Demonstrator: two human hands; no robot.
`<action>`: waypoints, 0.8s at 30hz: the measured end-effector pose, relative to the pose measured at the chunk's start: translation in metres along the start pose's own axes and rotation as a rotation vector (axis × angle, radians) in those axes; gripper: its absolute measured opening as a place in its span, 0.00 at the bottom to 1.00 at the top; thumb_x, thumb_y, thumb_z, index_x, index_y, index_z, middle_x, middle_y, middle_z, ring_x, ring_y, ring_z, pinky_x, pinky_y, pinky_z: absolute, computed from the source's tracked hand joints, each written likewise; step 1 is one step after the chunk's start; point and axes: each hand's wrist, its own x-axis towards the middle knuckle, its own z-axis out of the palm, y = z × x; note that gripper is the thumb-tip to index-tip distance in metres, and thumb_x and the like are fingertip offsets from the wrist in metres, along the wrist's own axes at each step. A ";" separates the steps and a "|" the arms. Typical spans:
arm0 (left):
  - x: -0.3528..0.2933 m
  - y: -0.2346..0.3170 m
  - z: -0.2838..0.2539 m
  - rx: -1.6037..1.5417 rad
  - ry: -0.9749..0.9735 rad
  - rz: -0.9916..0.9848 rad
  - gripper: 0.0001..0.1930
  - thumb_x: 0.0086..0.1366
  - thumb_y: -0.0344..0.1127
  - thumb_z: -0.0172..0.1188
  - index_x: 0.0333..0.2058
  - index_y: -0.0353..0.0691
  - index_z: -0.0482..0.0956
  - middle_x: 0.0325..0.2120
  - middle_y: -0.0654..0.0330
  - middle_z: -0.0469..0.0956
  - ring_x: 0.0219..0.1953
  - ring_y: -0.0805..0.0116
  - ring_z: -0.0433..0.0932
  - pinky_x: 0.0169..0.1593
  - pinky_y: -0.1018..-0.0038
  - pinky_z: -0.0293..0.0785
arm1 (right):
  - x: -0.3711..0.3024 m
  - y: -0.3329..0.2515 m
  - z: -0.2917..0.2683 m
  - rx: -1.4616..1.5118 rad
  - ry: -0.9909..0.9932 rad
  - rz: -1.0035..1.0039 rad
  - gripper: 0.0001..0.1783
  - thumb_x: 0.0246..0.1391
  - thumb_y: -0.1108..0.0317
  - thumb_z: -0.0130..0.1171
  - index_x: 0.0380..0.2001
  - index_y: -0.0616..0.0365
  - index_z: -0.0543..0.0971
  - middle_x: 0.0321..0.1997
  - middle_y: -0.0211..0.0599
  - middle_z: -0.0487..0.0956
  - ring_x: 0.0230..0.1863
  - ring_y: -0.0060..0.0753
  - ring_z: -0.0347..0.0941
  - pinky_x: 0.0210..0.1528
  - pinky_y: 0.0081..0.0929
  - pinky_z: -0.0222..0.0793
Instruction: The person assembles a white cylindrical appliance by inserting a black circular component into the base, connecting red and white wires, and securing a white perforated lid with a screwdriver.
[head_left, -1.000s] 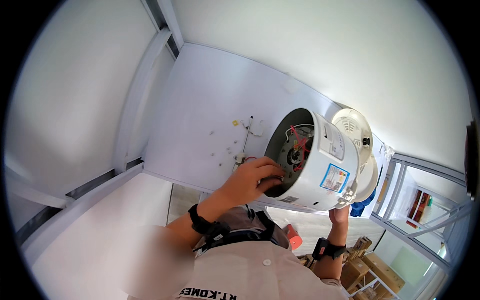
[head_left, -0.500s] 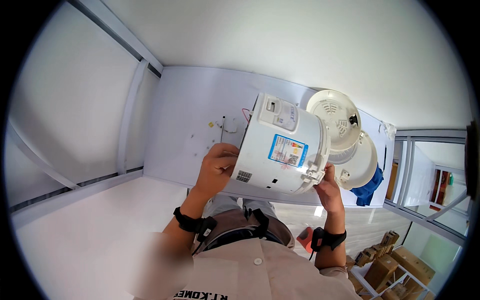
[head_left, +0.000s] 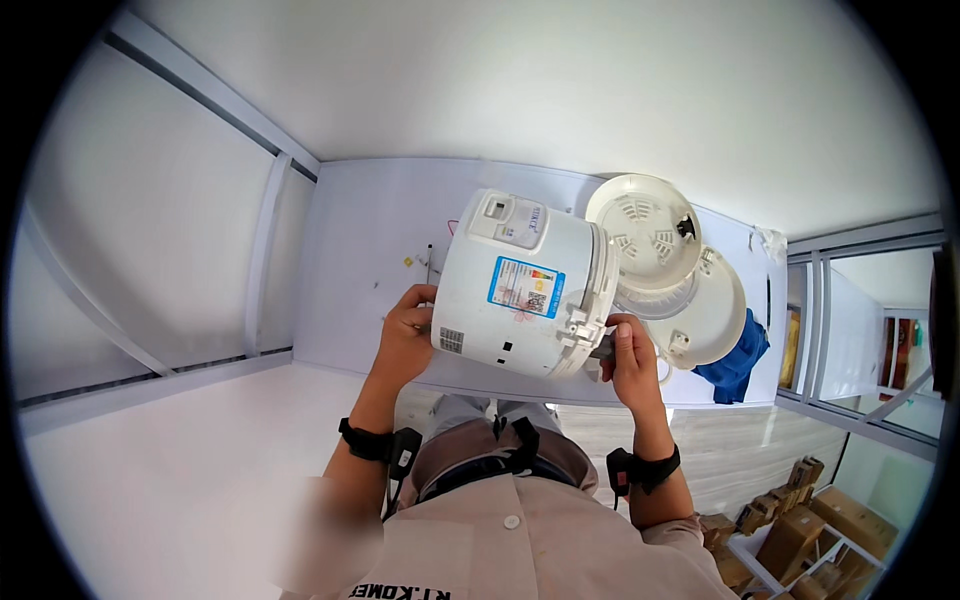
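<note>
A white rice cooker body point(head_left: 470, 285) lies tipped on its side above the table, its control panel facing up and away and a blue-edged label on its wall. My left hand point(head_left: 405, 335) is closed on its left end, the fingertips hidden behind it. At the right end, beside the hinge lugs on the rim, my right hand point(head_left: 635, 365) grips the cooker, with the thumb along a dark grey part point(head_left: 603, 348) there. A thin screwdriver-like rod point(head_left: 430, 262) and a short red wire show on the table just left of the cooker.
A round cream vented cover point(head_left: 645, 225) sits behind the cooker's right end, overlapping a cream lid-like piece point(head_left: 722, 310). A blue cloth point(head_left: 737, 362) lies at the right of the white table point(head_left: 350, 260). Cardboard boxes point(head_left: 790, 540) stand on the lower right.
The cooker has shifted left and turned slightly in my hands. My right hand has moved left with it, and its thumb now shows in front of the dark grey part.
</note>
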 end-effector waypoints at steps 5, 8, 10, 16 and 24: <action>0.003 0.007 -0.009 -0.098 -0.080 -0.063 0.18 0.56 0.13 0.66 0.43 0.38 0.90 0.57 0.59 0.80 0.56 0.65 0.80 0.56 0.71 0.77 | -0.002 0.014 -0.005 0.076 -0.106 -0.163 0.16 0.72 0.73 0.57 0.58 0.55 0.67 0.42 0.30 0.74 0.37 0.20 0.72 0.38 0.21 0.70; -0.002 0.008 -0.011 -0.028 -0.081 -0.095 0.13 0.70 0.25 0.62 0.50 0.36 0.88 0.61 0.58 0.78 0.59 0.63 0.79 0.62 0.69 0.72 | -0.008 0.012 -0.016 0.263 -0.260 -0.008 0.22 0.67 0.79 0.57 0.59 0.53 0.63 0.50 0.32 0.70 0.43 0.21 0.72 0.44 0.22 0.72; -0.006 0.005 -0.015 -0.104 -0.070 -0.261 0.18 0.78 0.37 0.54 0.57 0.33 0.83 0.66 0.56 0.73 0.64 0.61 0.75 0.67 0.67 0.67 | -0.011 0.014 -0.017 0.247 -0.242 -0.037 0.21 0.68 0.78 0.57 0.59 0.53 0.63 0.48 0.32 0.71 0.41 0.20 0.72 0.42 0.21 0.72; -0.027 0.014 0.006 -0.214 0.024 -0.114 0.31 0.84 0.53 0.40 0.66 0.29 0.73 0.72 0.47 0.62 0.73 0.53 0.62 0.75 0.61 0.55 | -0.012 0.008 -0.002 0.066 -0.063 0.059 0.15 0.73 0.70 0.56 0.58 0.57 0.68 0.44 0.34 0.75 0.30 0.21 0.73 0.33 0.21 0.71; -0.018 0.025 0.011 0.024 0.088 -0.049 0.30 0.83 0.52 0.43 0.61 0.30 0.78 0.71 0.43 0.62 0.75 0.48 0.57 0.76 0.55 0.52 | -0.014 -0.003 -0.003 -0.245 -0.184 -0.344 0.25 0.65 0.72 0.64 0.61 0.59 0.66 0.53 0.43 0.70 0.44 0.33 0.73 0.44 0.30 0.73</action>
